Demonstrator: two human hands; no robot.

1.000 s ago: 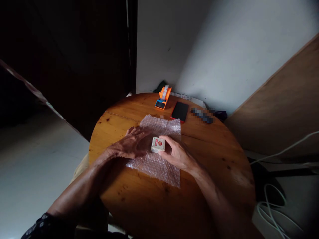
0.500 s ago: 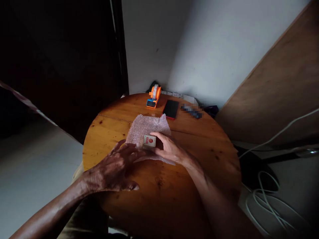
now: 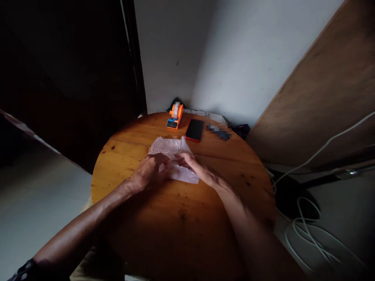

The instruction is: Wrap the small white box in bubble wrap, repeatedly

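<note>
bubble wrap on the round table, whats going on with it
A person sits at a round wooden table with both hands on a clear sheet of bubble wrap. The left hand and the right hand press on its near part, which looks folded over. At the table's far edge stand an orange tape dispenser and a black phone with a red rim.

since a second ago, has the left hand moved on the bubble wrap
Yes. The left hand drew back toward the table's near edge, then returned onto the bubble wrap, judged against the round table.
</note>
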